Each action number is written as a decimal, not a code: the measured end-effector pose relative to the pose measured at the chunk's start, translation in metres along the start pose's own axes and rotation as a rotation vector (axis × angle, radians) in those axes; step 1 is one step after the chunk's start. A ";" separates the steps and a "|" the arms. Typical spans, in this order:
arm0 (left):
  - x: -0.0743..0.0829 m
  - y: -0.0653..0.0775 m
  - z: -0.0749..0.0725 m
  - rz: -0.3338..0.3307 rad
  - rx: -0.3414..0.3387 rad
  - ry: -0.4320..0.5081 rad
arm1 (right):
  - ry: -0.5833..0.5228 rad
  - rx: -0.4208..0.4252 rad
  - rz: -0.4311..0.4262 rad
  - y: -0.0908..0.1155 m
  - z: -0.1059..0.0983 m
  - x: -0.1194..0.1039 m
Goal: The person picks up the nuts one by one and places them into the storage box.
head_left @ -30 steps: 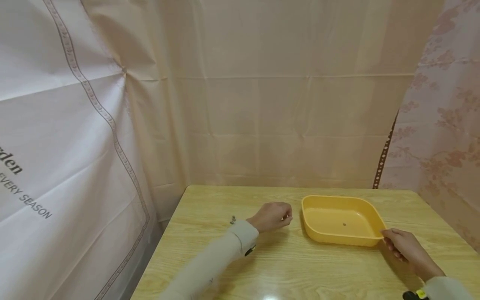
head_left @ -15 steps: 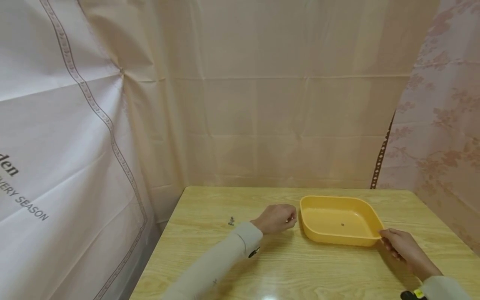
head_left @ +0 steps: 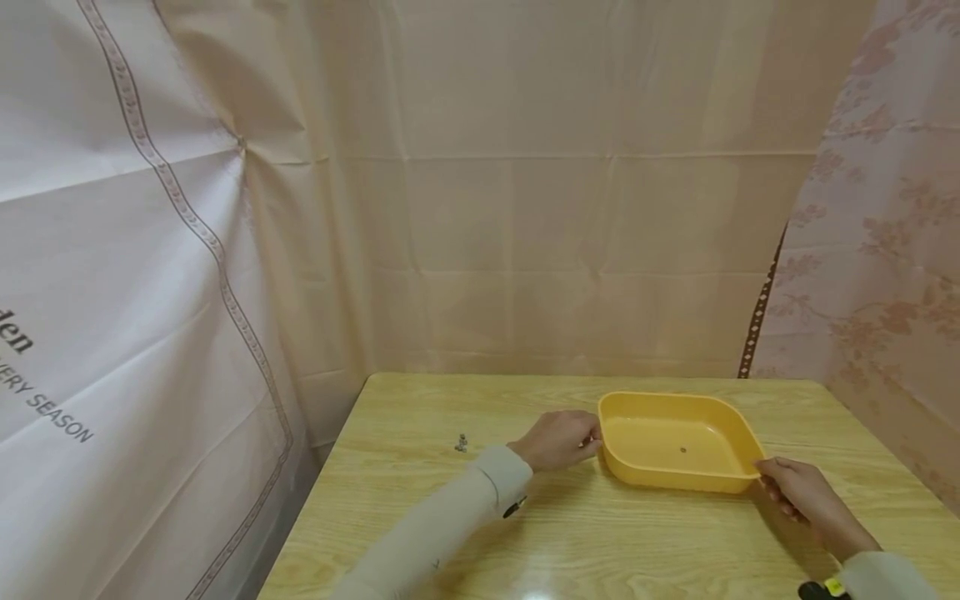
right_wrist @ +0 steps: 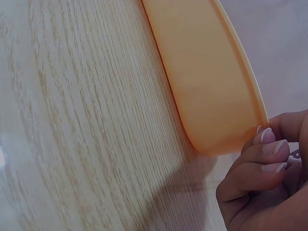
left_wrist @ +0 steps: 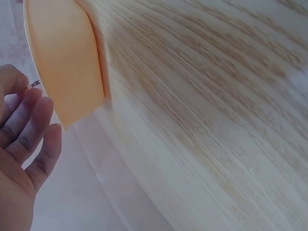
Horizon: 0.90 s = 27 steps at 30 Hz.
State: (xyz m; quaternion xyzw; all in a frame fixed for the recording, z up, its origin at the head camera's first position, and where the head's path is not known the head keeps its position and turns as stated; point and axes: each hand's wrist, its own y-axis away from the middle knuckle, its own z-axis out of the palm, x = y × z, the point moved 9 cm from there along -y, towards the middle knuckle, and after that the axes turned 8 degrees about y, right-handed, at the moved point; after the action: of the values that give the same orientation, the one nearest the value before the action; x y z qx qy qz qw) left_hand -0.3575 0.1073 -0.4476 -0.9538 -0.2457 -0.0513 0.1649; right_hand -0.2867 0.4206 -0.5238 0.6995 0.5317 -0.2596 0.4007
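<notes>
A shallow yellow plastic tray (head_left: 667,479) stands on the wood-grain table. My right hand (head_left: 806,496) pinches the near right corner of its rim; in the right wrist view thumb and fingertips grip the edge. At the tray's left side is my left hand (head_left: 558,440), fingers bent, thumb and forefinger tips together beside the rim. A small dark patterned bit shows at those fingertips in the left wrist view; I cannot tell whether it is held or lies behind. Inside the tray is a tiny dark metal piece (head_left: 683,450). Several similar small metal pieces (head_left: 461,442) lie left of my left hand.
The table (head_left: 420,517) has rounded far corners. A beige cloth (head_left: 510,250) hangs behind its back edge. At the left hangs a pale printed cloth (head_left: 150,333), and a flowered one (head_left: 885,275) hangs at the right.
My left hand has moved right, away from the loose metal pieces, to the tray's left rim. My right hand still holds the tray's corner. The view has shifted slightly.
</notes>
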 end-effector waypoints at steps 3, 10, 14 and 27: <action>0.003 -0.001 -0.001 0.007 0.006 -0.004 | -0.001 -0.001 0.007 -0.001 0.000 0.001; 0.009 -0.002 -0.002 0.016 0.012 0.008 | -0.010 -0.006 0.013 -0.002 0.000 0.001; 0.010 -0.004 0.000 0.006 0.004 0.019 | -0.011 0.003 0.007 -0.001 0.000 0.000; 0.015 -0.013 0.009 0.002 -0.016 0.024 | -0.023 -0.002 0.011 0.000 0.000 0.001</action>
State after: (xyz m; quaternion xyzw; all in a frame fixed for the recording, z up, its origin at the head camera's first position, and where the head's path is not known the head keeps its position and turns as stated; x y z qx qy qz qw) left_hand -0.3509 0.1279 -0.4496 -0.9547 -0.2421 -0.0647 0.1604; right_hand -0.2867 0.4211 -0.5246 0.6990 0.5233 -0.2651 0.4089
